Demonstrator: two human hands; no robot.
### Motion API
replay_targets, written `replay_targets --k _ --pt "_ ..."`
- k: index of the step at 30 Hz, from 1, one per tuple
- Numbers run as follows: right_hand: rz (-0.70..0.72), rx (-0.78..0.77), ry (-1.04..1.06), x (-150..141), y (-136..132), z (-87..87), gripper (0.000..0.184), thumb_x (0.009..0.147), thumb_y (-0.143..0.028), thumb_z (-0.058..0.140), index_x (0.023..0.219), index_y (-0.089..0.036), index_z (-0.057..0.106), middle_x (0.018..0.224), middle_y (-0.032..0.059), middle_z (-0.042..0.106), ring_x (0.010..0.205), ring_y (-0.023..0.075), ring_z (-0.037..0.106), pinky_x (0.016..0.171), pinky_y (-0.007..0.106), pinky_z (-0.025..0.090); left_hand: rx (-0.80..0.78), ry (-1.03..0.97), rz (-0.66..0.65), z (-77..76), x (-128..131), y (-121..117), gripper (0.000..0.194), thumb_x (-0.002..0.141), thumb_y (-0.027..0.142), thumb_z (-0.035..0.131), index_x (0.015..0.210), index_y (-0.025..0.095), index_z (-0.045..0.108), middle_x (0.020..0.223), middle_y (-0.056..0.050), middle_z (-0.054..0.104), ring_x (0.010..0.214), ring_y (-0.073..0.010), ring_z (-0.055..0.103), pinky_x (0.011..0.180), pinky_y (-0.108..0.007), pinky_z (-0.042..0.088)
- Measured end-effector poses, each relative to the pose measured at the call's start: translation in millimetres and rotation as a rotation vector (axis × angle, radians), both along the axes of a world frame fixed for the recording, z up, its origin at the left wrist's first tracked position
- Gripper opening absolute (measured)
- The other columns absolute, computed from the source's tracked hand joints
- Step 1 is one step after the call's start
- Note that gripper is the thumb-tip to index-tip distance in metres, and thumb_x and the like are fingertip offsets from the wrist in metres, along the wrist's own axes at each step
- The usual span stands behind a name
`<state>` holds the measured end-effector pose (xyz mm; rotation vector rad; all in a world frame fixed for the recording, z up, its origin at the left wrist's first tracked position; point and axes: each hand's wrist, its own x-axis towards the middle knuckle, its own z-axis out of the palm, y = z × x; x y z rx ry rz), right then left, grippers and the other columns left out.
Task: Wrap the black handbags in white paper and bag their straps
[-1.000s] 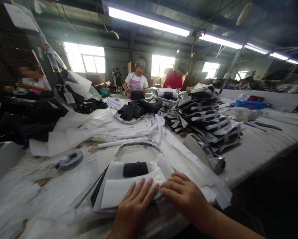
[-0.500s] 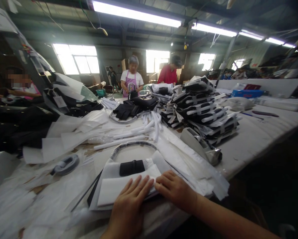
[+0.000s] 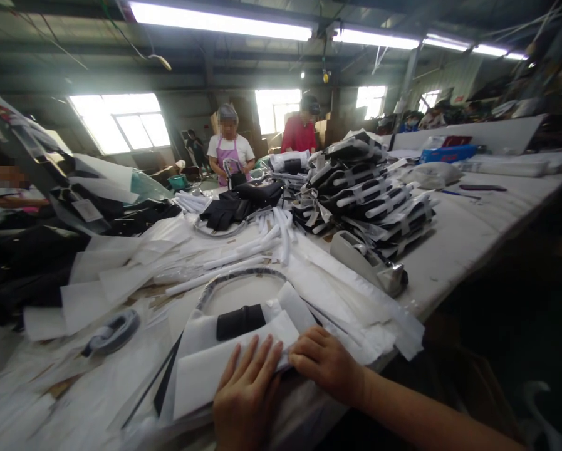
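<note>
Two hands [image 3: 249, 396] [image 3: 326, 368], messy worktable [image 3: 471, 222], bright windows [image 3: 137, 130] behind

The black bag [image 3: 240, 321] lay flat on the bench [image 3: 468, 228], its handle [image 3: 257, 272] arched at the far end, a white sheet [image 3: 196, 379] spread across its near part.

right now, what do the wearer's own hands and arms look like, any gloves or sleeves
The left hand and right hand are both bare: no gloves, and no rings to be seen. The right forearm is slim, with no sleeve, watch or marking visible. The left forearm is out of view.
</note>
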<state>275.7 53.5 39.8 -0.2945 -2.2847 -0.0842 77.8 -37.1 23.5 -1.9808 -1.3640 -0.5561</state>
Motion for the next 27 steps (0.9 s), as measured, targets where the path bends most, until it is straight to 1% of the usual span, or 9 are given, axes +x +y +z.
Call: replay_targets --k 3,5,7,10,13,17,21,24,27 --pt "0.011 0.028 -0.057 17.2 -6.6 -0.2 0.021 0.102 -0.016 0.049 0.111 -0.015 0.067 0.103 0.0058 0.073 0.1 0.0173 0.063 0.096 0.035 0.05 0.013 -0.062 -0.023 0.7 2.4 -0.3 0.037 0.098 0.024 0.049 0.134 0.023 0.058 0.133 0.002 0.065 0.119 -0.0224 0.064 0.117 -0.041 0.031" --pt "-0.008 0.065 -0.124 36.3 -15.7 -6.4 0.032 0.1 -0.011 0.045 0.127 -0.014 0.062 0.122 0.0085 0.07 0.122 0.0208 0.058 0.112 0.042 0.042 0.014 -0.096 -0.035 2.0 3.9 -0.4 0.035 0.098 0.024 0.05 0.132 0.022 0.06 0.131 0.001 0.066 0.118 -0.0225 0.064 0.119 -0.04 0.028" --pt "-0.058 0.069 -0.186 55.9 -26.6 -18.4 0.043 0.096 -0.006 0.041 0.135 -0.014 0.058 0.137 0.0084 0.063 0.137 0.0247 0.046 0.119 0.049 0.033 0.003 -0.123 -0.046 3.3 5.0 -0.4 0.035 0.098 0.023 0.05 0.131 0.022 0.061 0.131 0.001 0.067 0.118 -0.0219 0.064 0.119 -0.038 0.027" --pt "-0.123 0.039 -0.261 72.9 -40.2 -39.3 0.055 0.089 -0.003 0.042 0.14 -0.018 0.055 0.147 0.0052 0.054 0.144 0.0267 0.036 0.122 0.05 0.026 -0.015 -0.144 -0.045 4.4 5.3 -0.4 0.036 0.098 0.022 0.049 0.132 0.022 0.06 0.132 0.002 0.066 0.12 -0.0214 0.063 0.119 -0.037 0.028" --pt "-0.089 0.021 -0.268 69.4 -46.3 -51.7 0.053 0.091 -0.004 0.044 0.139 -0.022 0.056 0.148 0.0026 0.054 0.144 0.024 0.037 0.123 0.05 0.022 -0.022 -0.117 -0.039 4.2 4.1 -0.6 0.038 0.097 0.021 0.051 0.134 0.02 0.058 0.133 0.0 0.065 0.121 -0.0222 0.062 0.118 -0.04 0.029" --pt "0.003 -0.03 -0.169 55.1 -47.2 -52.3 0.032 0.097 -0.011 0.047 0.123 -0.02 0.063 0.137 0.0033 0.064 0.138 0.0195 0.047 0.123 0.046 0.022 -0.041 -0.079 -0.05 2.8 1.8 -1.3 0.04 0.097 0.021 0.051 0.137 0.02 0.055 0.135 0.0 0.064 0.123 -0.0231 0.061 0.117 -0.041 0.031" --pt "0.025 -0.123 0.004 48.7 -48.1 -51.3 0.019 0.098 -0.01 0.05 0.111 -0.016 0.063 0.12 0.0068 0.073 0.122 0.0159 0.061 0.118 0.04 0.034 -0.044 -0.074 -0.036 1.8 1.3 -2.2 0.041 0.097 0.021 0.052 0.138 0.02 0.054 0.135 0.0 0.064 0.123 -0.0222 0.061 0.116 -0.041 0.031" --pt "0.056 -0.257 0.106 45.0 -49.7 -49.8 0.016 0.099 -0.012 0.053 0.112 -0.016 0.06 0.11 0.0069 0.076 0.112 0.013 0.067 0.112 0.034 0.044 -0.046 -0.078 -0.032 1.8 1.9 -1.9 0.041 0.096 0.021 0.053 0.137 0.021 0.054 0.135 0.001 0.064 0.123 -0.0214 0.061 0.116 -0.04 0.032" --pt "0.083 -0.29 0.127 41.0 -51.7 -43.2 0.016 0.1 -0.012 0.054 0.113 -0.017 0.062 0.104 0.0052 0.078 0.107 0.0124 0.07 0.11 0.033 0.047 -0.04 -0.079 -0.031 2.3 3.0 -1.3 0.042 0.096 0.02 0.054 0.138 0.021 0.054 0.134 0.0 0.064 0.123 -0.0217 0.061 0.116 -0.041 0.032"
